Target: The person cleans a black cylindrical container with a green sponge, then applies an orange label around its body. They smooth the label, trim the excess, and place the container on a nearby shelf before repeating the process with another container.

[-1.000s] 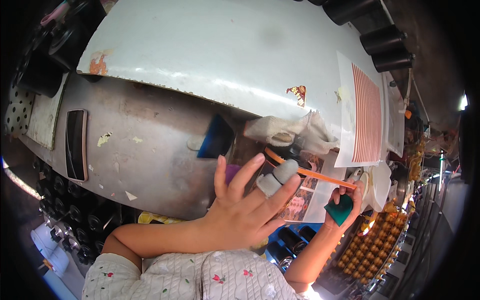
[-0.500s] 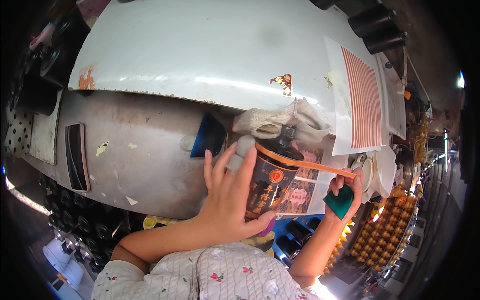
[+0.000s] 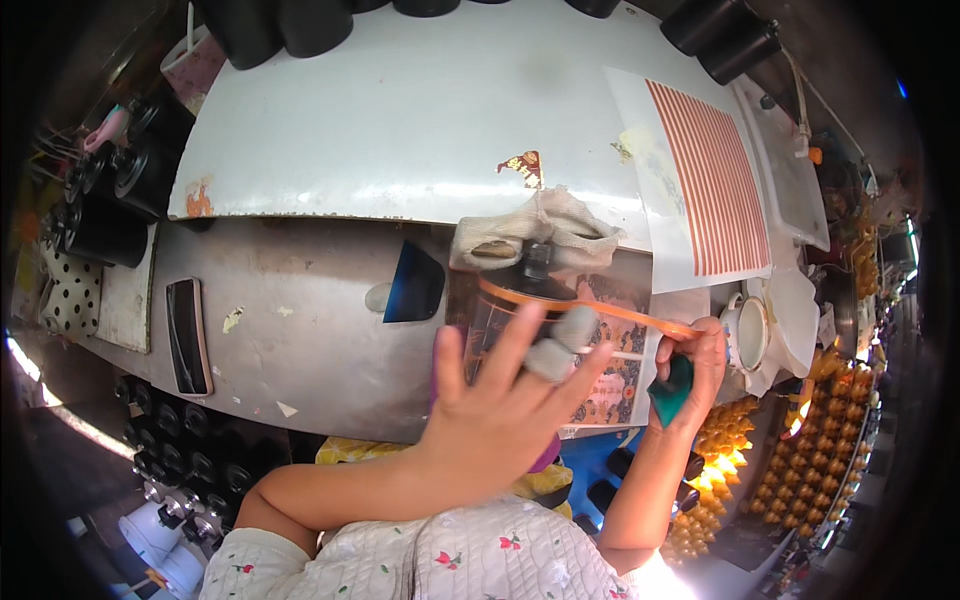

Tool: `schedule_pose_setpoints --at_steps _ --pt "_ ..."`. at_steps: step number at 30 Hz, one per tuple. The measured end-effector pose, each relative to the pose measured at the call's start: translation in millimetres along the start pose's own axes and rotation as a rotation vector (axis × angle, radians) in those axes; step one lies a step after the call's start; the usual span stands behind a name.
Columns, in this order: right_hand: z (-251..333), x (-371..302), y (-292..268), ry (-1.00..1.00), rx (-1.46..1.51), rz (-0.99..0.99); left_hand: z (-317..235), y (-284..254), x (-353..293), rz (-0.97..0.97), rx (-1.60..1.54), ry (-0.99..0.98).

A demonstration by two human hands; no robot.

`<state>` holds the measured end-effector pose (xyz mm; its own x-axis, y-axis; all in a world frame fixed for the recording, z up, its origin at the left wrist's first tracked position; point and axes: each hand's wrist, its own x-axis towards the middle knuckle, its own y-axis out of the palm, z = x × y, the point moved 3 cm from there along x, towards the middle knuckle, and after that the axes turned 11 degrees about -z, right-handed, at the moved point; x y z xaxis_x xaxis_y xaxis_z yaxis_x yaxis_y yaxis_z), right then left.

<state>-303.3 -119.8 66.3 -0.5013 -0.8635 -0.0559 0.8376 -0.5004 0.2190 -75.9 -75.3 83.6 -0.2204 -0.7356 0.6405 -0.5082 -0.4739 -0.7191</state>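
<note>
A black bottle with a dark neck stands on a purple support, its front largely covered by my left hand. The fingers of that hand are spread across the bottle, blurred a little, with grey covers on two of them; whether they touch it I cannot tell. An orange strip rings the bottle's upper part and stretches out to the right. Its free end is pinched in my right hand, which also keeps a green scraper-like piece against the palm. Behind the neck lies a crumpled grey-white cloth.
A sheet of orange strips lies on the raised white surface. On the lower metal table are a phone, a dark blue blade-like piece and printed label sheets. Black bottles crowd the lower left; gold caps fill the right.
My left hand has moved right, from the bottle's left side to across its front, and its fingers have spread. My right hand still pinches the strip's end. The whole view has shifted slightly.
</note>
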Motion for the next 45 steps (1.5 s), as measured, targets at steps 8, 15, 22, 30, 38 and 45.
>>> schedule_pose_setpoints --at_steps 8,15,22,30,38,45 --pt "21 -17 43 -0.131 -0.098 -0.046 62 16 -35 0.258 -0.966 -0.630" --pt "44 -31 61 -0.171 -0.100 0.036 48 2 -23 0.199 -0.696 -0.565" --pt "44 -31 56 -0.216 -0.135 -0.009 28 -7 -12 0.213 -0.344 -0.311" --pt "-8 -22 43 -0.011 -0.007 -0.144 -1 2 1 0.067 -0.068 0.016" --pt "-20 -25 52 0.059 0.123 -0.063 37 2 -10 0.202 -0.400 -0.435" --pt "-10 -35 65 -0.042 0.077 0.007 58 14 -31 0.229 -0.756 -0.558"
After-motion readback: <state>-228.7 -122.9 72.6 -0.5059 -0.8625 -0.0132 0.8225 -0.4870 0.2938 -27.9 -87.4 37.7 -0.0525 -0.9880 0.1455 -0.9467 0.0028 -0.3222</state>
